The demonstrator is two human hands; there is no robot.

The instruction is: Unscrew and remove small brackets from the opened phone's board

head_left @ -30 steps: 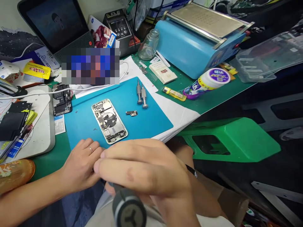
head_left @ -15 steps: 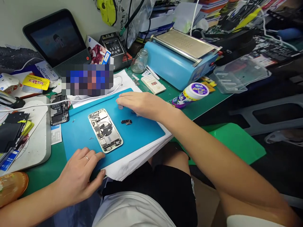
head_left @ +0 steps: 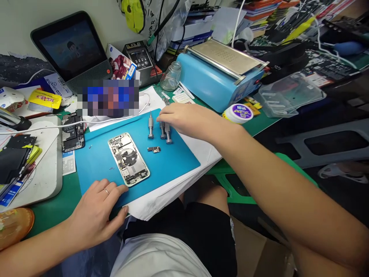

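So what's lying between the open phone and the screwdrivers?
A small metal bracket lies on the blue mat, between the phone and the screwdrivers near the right hand, in the head view.

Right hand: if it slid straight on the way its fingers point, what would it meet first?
The right hand points left across the blue mat. Past the two screwdrivers under its fingertips, it would probably meet the lone screwdriver first; depth is unclear.
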